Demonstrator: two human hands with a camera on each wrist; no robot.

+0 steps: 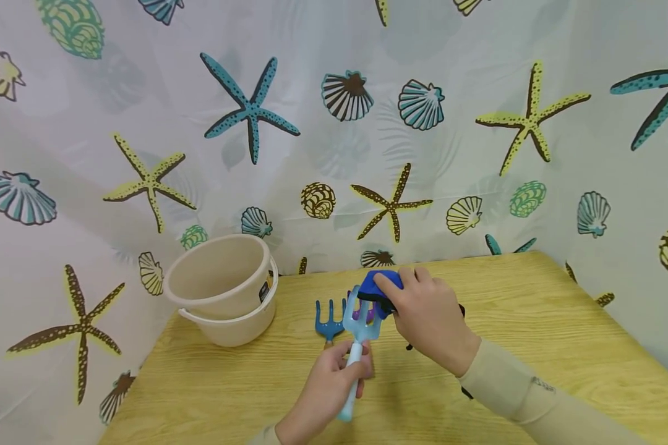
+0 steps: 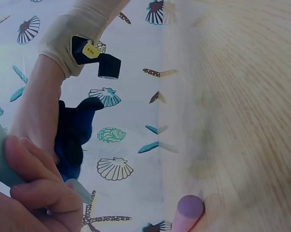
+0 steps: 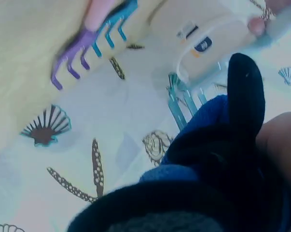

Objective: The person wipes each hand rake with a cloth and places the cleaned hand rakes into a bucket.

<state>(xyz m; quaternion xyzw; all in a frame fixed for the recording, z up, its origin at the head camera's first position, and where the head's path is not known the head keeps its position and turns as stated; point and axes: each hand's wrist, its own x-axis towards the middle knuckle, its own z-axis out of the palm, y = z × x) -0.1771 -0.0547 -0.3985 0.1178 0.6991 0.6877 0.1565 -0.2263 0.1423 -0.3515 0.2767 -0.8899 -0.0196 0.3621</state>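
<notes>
My left hand [image 1: 331, 384] grips the pale blue handle of a toy hand rake [image 1: 362, 332], its tines pointing up. The fingers [image 2: 41, 193] curl round the handle in the left wrist view. My right hand [image 1: 431, 316] pinches a blue cloth with black edging [image 1: 374, 285] over the tips of the tines. In the right wrist view the cloth [image 3: 203, 116] hides part of the tines. Behind the held rake, a darker blue rake [image 1: 329, 326] and a purple rake with a pink handle [image 3: 80, 55] lie on the table.
Two cream buckets [image 1: 217, 269], stacked one in the other, stand at the table's back left. A shell-and-starfish patterned curtain [image 1: 334, 142] surrounds the back and sides of the wooden table [image 1: 211, 395]. The pink handle end [image 2: 189, 208] shows in the left wrist view.
</notes>
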